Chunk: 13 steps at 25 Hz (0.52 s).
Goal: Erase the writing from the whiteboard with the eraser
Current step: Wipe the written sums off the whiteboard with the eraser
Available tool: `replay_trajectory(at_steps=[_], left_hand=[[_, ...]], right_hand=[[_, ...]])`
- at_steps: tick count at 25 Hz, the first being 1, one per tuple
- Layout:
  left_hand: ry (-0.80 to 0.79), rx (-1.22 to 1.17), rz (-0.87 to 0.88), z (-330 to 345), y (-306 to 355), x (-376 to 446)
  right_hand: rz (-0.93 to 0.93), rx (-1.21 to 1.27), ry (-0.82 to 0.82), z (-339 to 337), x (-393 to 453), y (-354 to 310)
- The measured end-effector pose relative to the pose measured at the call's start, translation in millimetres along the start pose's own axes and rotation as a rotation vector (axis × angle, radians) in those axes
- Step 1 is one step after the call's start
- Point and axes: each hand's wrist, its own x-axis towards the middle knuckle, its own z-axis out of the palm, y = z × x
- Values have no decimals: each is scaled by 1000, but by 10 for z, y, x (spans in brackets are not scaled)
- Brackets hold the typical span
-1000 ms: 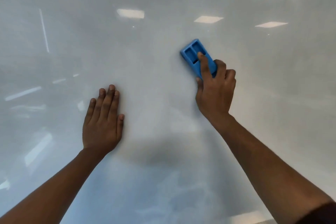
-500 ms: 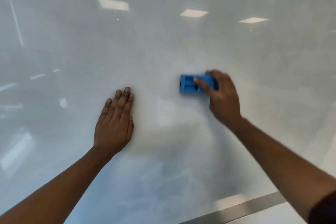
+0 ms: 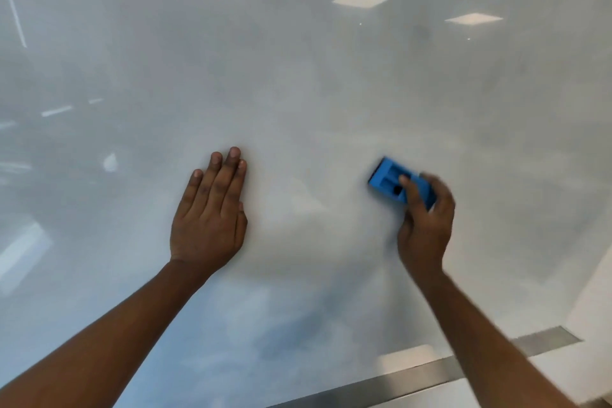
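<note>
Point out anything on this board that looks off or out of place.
Nothing stands out. The whiteboard shows only faint grey smudges and ceiling-light reflections, no clear writing. The left hand lies flat on it; the right hand grips the blue eraser against it.

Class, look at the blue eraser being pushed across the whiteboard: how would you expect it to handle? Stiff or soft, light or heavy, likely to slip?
The eraser looks like moulded plastic with hollow recesses, so probably stiff and light. The right hand steers it with a fingertip grip, suggesting little weight. The whiteboard is glossy, so it likely slides easily.
</note>
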Motion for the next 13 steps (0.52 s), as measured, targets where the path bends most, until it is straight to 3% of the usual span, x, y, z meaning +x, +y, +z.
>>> replay_trajectory(at_steps=[3, 7, 9, 13], left_hand=[[-9, 2, -7, 5, 17, 7], [-53, -36, -4, -68, 26, 20], [-105, -76, -19, -154, 57, 18], [-296, -183, -9, -410, 60, -234]], right_hand=[[240, 26, -76, 139, -965, -390], [407, 102, -150, 298, -1490, -1171], [369, 155, -252, 294, -1679, -1517], [121, 204, -534, 185, -1928, -1852]])
